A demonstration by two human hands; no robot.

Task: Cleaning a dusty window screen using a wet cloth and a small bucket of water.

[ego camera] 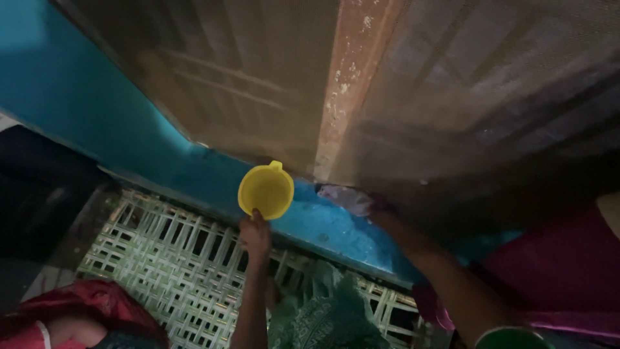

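My left hand (256,234) is raised and grips a small yellow plastic cup (265,190) by its lower rim, the cup's open mouth facing me in front of the blue sill (161,158). My right hand (378,216) reaches up to the foot of the brown wooden window post (352,77) and presses a pale pinkish cloth (349,197) against the sill there; the cloth hides most of its fingers. A green bangle (510,337) sits on my right forearm.
Dusty mesh screens (491,84) fill the window on both sides of the post. Below the sill runs a pale green lattice grille (168,252). Red fabric (90,307) lies at lower left, green patterned cloth (329,317) at bottom centre, pink fabric (562,265) at right.
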